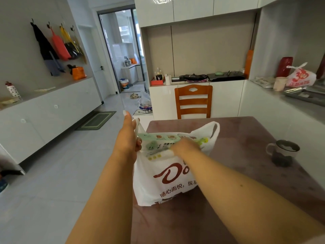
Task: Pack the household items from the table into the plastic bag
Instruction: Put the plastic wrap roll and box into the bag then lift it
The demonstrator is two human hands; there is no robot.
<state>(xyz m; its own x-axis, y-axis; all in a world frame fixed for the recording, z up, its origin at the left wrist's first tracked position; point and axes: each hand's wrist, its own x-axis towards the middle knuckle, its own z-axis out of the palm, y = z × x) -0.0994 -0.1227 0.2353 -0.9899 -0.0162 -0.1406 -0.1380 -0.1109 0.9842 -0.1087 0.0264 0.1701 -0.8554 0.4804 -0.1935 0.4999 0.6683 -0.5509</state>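
pack going into the bag at the desk's left edge

the white plastic bag [163,180] with red lettering stands at the near left edge of the desk [246,134], its mouth open upward. a flat green-and-white printed pack [168,143], one of the household items, sits in the mouth, partly inside and partly above the rim. the bag's far handle loop [214,128] stands free on the right side.

the left hand [127,138] is closed around the bag's left handle, holding that side up and out past the desk's left edge; its fingers [139,144] are curled tight on the plastic. the right hand [184,147] lies on top of the pack, fingers bent down over it, seemingly pressing or gripping it, though how firmly they hold it cannot be told.

further out, a dark mug [285,149] stands alone near the right edge of the desk, well apart from the bag. a wooden chair [193,101] stands at the far edge.

the step in hand looks like seating the pack down into the bag. the next move likely calls for pushing it fully below the rim while the left hand keeps the mouth wide, then letting go and reaching for whatever is left, perhaps the mug.
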